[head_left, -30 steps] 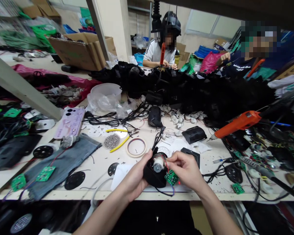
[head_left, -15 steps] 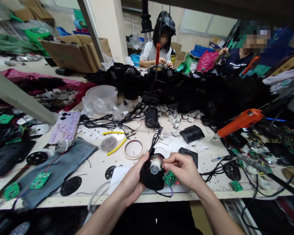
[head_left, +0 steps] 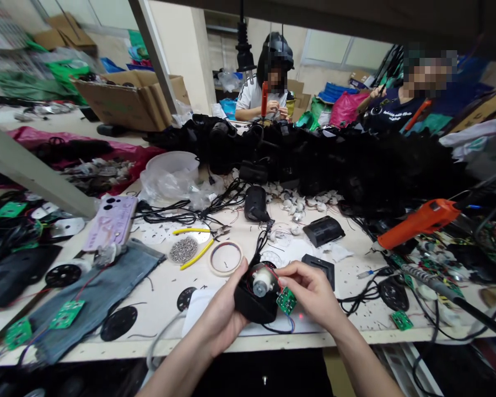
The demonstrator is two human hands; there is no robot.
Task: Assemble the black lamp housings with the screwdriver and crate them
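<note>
My left hand (head_left: 227, 317) is wrapped round the side of a black plastic housing (head_left: 254, 306) just above the table's front edge. A small motor (head_left: 263, 282) with a white and metal body sits in its open top. At the housing's right rim my right hand (head_left: 310, 289) pinches a thin red wire with thumb and index finger; the fingertips partly hide it. A green circuit board (head_left: 286, 301) hangs just below these fingers, with blue and black wires under it. A black cable (head_left: 259, 248) runs away from the back of the housing.
Beyond the housing lie a tape roll (head_left: 226, 259), yellow-handled pliers (head_left: 198, 256) and a dish of screws (head_left: 183, 250). An orange electric screwdriver (head_left: 417, 225) hangs on the right, above a soldering iron (head_left: 434, 286). Black parts (head_left: 314, 160) are heaped at the back; two people sit beyond.
The view has shifted slightly. The green board has turned a little beside the housing, and both hands keep nearly the same hold.
</note>
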